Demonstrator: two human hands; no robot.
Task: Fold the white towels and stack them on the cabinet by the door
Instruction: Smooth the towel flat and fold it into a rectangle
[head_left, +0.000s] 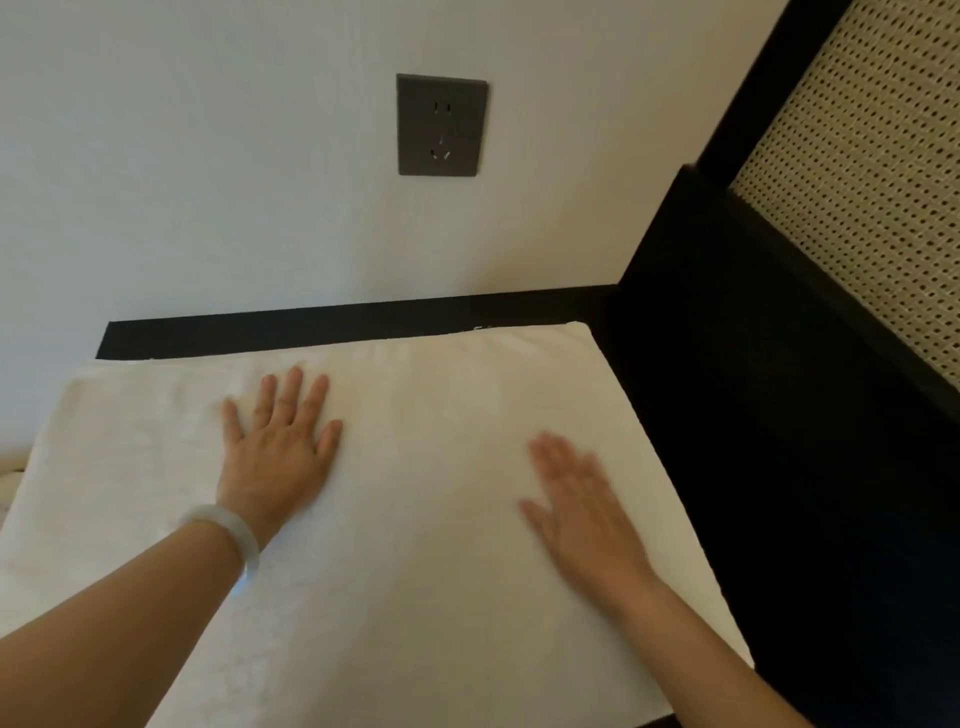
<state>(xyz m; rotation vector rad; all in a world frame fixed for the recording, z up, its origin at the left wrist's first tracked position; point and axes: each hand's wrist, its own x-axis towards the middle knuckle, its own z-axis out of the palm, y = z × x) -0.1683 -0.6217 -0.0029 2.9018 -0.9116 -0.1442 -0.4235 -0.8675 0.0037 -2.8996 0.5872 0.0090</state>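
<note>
A smooth, pale bangle, milky white, faintly translucent and glossy, circles the wrist just behind the left hand. Both forearms are bare as far as the picture's edge. The right hand is blurred, its fingers soft-edged.

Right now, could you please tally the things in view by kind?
Hands: 2, left hand and right hand
White towel: 1
Bracelet: 1
Wall socket: 1
Black cabinet top: 1
Cane panel: 1
Total: 7
</note>
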